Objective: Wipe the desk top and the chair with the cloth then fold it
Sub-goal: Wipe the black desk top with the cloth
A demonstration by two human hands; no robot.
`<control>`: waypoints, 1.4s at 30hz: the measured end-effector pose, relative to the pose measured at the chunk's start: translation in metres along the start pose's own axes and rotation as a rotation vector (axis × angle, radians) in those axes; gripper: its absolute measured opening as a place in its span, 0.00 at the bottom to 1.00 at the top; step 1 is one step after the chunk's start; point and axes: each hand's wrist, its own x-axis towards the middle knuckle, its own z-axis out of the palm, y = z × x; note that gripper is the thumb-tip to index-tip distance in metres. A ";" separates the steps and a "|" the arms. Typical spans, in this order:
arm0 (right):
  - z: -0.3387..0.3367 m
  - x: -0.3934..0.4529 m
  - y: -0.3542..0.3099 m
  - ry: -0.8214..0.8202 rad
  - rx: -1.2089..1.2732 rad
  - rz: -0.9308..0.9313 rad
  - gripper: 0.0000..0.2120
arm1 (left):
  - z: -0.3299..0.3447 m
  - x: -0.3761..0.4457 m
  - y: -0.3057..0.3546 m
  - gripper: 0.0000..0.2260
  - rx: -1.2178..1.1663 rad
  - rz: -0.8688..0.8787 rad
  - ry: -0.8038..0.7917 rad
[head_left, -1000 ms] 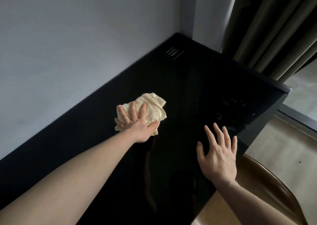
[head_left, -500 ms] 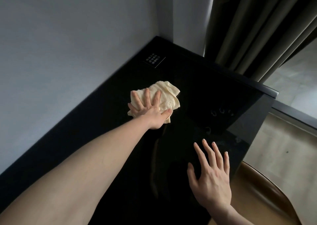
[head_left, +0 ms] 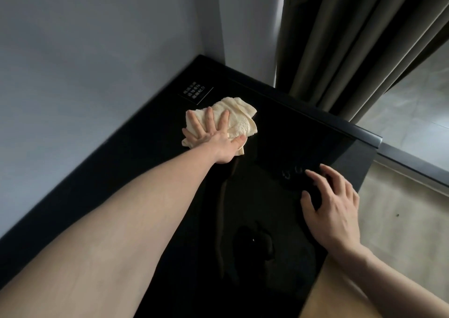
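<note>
A crumpled cream cloth [head_left: 239, 116] lies on the glossy black desk top [head_left: 279, 135], near its far corner. My left hand [head_left: 213, 135] presses flat on the cloth with fingers spread. My right hand [head_left: 332, 206] rests on the desk near its right edge, fingers slightly bent and holding nothing. Only a brown strip of the chair [head_left: 340, 296] shows, at the bottom right beneath my right forearm.
A grey wall [head_left: 85, 62] runs along the desk's left side. Dark curtains [head_left: 352, 38] hang behind the far edge. A small label with white print [head_left: 195, 91] sits on the desk just beyond the cloth. Pale floor [head_left: 401, 220] lies to the right.
My left hand has pushed the cloth farther along the desk toward the far corner. My right hand has shifted forward and its fingers have bent a little.
</note>
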 end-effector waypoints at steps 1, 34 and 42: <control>0.002 0.007 0.005 -0.001 -0.023 0.017 0.26 | -0.003 0.003 0.005 0.40 -0.013 -0.007 -0.002; -0.001 0.006 0.016 0.216 0.357 0.164 0.25 | 0.014 -0.033 0.195 0.34 -0.352 0.279 -0.184; -0.054 0.065 0.037 0.123 0.239 0.220 0.32 | -0.007 -0.082 0.150 0.38 -1.054 0.331 -0.338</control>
